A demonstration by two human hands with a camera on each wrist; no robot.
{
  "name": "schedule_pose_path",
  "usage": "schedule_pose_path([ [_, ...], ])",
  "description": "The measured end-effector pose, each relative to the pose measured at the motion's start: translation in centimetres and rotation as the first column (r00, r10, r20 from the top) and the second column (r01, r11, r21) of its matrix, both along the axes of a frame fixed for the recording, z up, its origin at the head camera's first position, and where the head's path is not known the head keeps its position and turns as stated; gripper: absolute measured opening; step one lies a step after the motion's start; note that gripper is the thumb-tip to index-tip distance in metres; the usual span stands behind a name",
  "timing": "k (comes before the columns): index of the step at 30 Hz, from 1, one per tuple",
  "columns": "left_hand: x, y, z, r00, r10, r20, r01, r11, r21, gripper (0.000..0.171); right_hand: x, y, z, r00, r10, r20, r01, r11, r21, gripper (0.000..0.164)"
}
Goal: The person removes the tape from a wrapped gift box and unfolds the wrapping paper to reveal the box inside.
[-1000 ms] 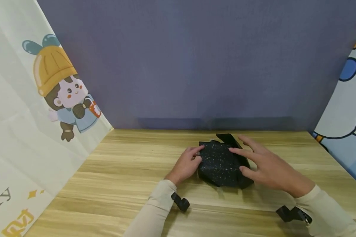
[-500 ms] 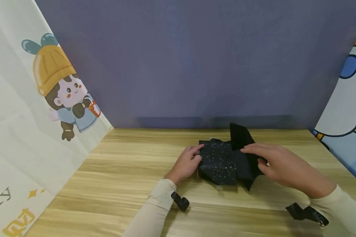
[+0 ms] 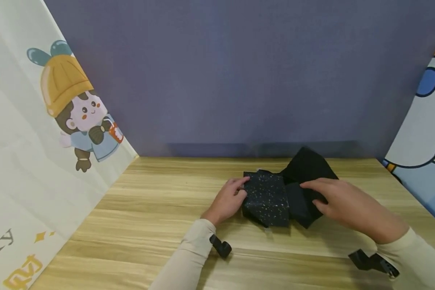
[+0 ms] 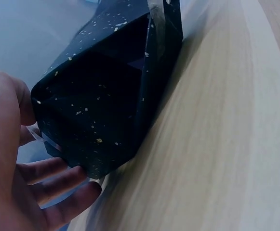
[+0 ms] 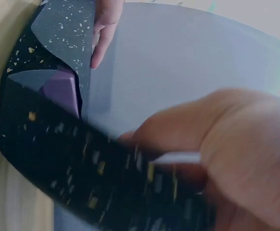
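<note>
Black wrapping paper with light specks (image 3: 266, 199) lies folded over something on the table. In the right wrist view a purple box-like thing (image 5: 62, 91) shows inside the fold. My left hand (image 3: 226, 201) rests at the paper's left end, its index finger on top near the far corner. The left wrist view shows its other fingers (image 4: 58, 185) fairly straight against the folded, open-sided end. My right hand (image 3: 342, 201) pinches the plain black inner-side flap (image 3: 306, 165) at the right, which stands raised and spread. The right fingertips are partly hidden by the flap.
The wood-grain table (image 3: 148, 225) runs back to a dark blue-grey panel (image 3: 217, 80). White sheets with cartoon prints (image 3: 83, 108) stand at both sides. A bit of clear tape (image 4: 156, 24) shows on the paper.
My right hand has moved to the right from the top of the package, drawing the flap open outward. The raised flap has swung further right and spread. The left hand has stayed put.
</note>
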State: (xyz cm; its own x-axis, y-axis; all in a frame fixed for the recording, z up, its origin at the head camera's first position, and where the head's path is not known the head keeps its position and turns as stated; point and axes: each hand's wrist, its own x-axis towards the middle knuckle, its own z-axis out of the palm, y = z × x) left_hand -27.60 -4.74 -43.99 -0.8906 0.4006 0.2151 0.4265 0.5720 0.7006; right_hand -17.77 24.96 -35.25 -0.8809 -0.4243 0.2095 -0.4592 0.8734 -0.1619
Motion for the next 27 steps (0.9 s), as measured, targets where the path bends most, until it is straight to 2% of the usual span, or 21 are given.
schedule_pose_path([
  [6, 0.0, 0.1, -0.2, 0.999, 0.001, -0.043, -0.002, 0.999, -0.036, 0.053, -0.7, 0.7, -1.4, 0.990, -0.111, 0.083, 0.106, 0.993, 0.061, 0.052],
  [16, 0.2, -0.1, 0.0, 0.998, 0.030, -0.047, -0.033, 0.997, -0.068, 0.053, -1.8, 1.0, -2.5, 0.966, -0.164, 0.198, 0.153, 0.986, 0.069, 0.059],
  [23, 0.4, 0.0, 0.1, 0.998, 0.040, -0.051, -0.045, 0.995, -0.089, 0.053, -2.8, 1.8, -3.3, 0.903, -0.208, 0.376, 0.207, 0.977, 0.041, 0.089],
  [27, 0.4, 0.0, 0.2, 0.996, 0.044, -0.073, -0.052, 0.993, -0.106, 0.054, -3.1, 1.9, -3.9, 0.877, -0.204, 0.435, 0.223, 0.975, 0.008, 0.105],
])
